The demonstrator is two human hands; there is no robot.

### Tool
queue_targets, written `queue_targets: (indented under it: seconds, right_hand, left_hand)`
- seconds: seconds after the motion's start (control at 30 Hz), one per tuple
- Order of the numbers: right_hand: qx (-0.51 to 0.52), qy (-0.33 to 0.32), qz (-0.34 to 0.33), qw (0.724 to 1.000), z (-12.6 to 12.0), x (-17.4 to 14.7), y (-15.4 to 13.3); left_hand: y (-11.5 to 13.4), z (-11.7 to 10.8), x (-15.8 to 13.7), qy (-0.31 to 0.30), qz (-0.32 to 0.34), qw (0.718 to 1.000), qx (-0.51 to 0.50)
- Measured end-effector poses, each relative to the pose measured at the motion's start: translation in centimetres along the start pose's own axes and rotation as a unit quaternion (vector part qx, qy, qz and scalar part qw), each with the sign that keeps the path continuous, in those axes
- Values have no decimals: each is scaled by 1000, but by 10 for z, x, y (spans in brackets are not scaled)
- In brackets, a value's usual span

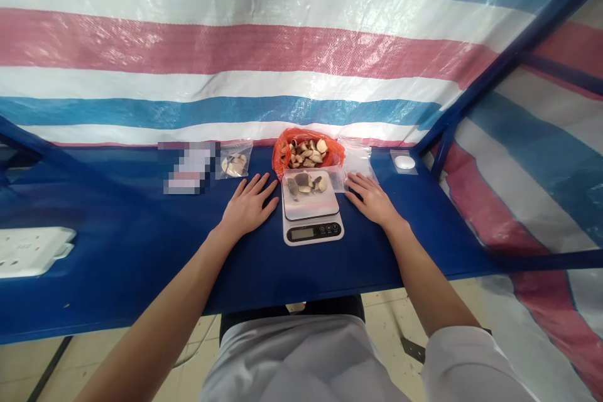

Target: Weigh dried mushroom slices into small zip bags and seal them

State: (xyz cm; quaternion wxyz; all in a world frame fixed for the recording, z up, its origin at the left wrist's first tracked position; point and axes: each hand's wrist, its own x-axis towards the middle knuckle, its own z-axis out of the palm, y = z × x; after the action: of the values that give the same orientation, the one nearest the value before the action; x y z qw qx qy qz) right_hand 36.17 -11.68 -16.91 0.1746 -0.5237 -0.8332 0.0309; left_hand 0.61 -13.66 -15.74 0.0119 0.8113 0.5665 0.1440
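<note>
Left hand [249, 204]: palm down on the bench [141, 232], fingers spread wide, just left of the scale [313, 223].
Right hand [370, 200]: likewise flat and spread; I cannot tell whether its fingertips touch plastic.
Clear bag [311, 195]: on the scale, brown-and-cream pieces [304, 182] inside.
Orange bag [277, 166]: open, just behind, similar pieces.

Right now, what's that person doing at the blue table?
The person's left hand rests palm down on the dark blue table, left of a white digital scale. The right hand lies flat on the other side. Both hands look open. A clear plastic bag of brown-and-cream pieces sits on the scale. Behind it, an open orange plastic bag holds similar pieces.
</note>
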Motion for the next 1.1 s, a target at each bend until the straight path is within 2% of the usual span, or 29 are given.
queue_targets:
  seconds: [0.53,0.7,0.93,1.1]
  right_hand:
    - [3,2,0,1000,1,0,0]
    - [15,23,-4,1000,-1,0,1]
    - [145,139,2,980,-11,3,-6]
    - [310,154,106,932,-18,9,-25]
  left_hand:
    - [1,-1,0,-5,-1,1000,4]
    - [-1,-2,-1,21,1,1000,-20]
    - [0,-7,0,131,25,987,-85]
    - [9,-18,7,160,53,972,-166]
